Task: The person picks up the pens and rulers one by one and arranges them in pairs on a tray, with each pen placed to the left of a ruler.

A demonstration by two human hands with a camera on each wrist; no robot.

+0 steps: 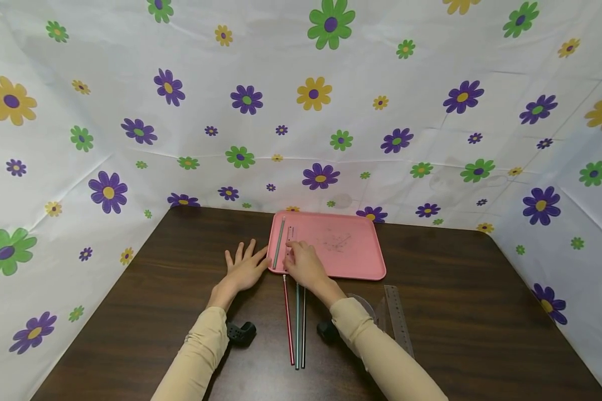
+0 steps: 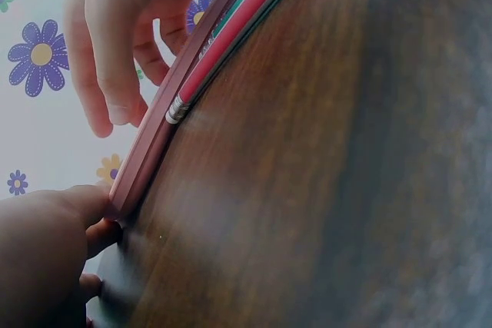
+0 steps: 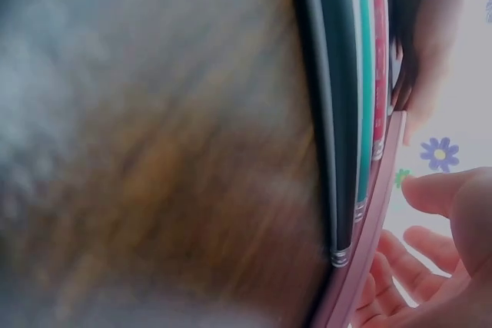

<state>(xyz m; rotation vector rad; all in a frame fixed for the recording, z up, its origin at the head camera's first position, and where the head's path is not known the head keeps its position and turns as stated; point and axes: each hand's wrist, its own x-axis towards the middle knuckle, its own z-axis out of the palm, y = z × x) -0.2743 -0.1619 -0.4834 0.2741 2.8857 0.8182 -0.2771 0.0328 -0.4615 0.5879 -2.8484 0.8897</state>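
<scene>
A pink tray (image 1: 351, 262) lies at the back of the table. My left hand (image 1: 244, 271) touches its near left corner with the thumb side, the other fingers spread out over the table. Inside the tray, at the left, lies a green pencil (image 1: 278, 243). Beside it is a small clear ruler (image 1: 291, 233), partly hidden by my right hand (image 1: 308, 268). That hand is over the tray with fingers loosely bent. In the right wrist view its thumb (image 3: 434, 192) stands apart from the fingers, and nothing shows between them.
In front of the tray lie a red pencil (image 1: 288, 323), a green pencil (image 1: 297, 328) and a black pencil (image 1: 304, 328), side by side. Right of my right forearm are a long clear ruler (image 1: 398, 317) and a round clear protractor (image 1: 363, 303), partly covered by the sleeve. A flowered cloth hangs behind the table.
</scene>
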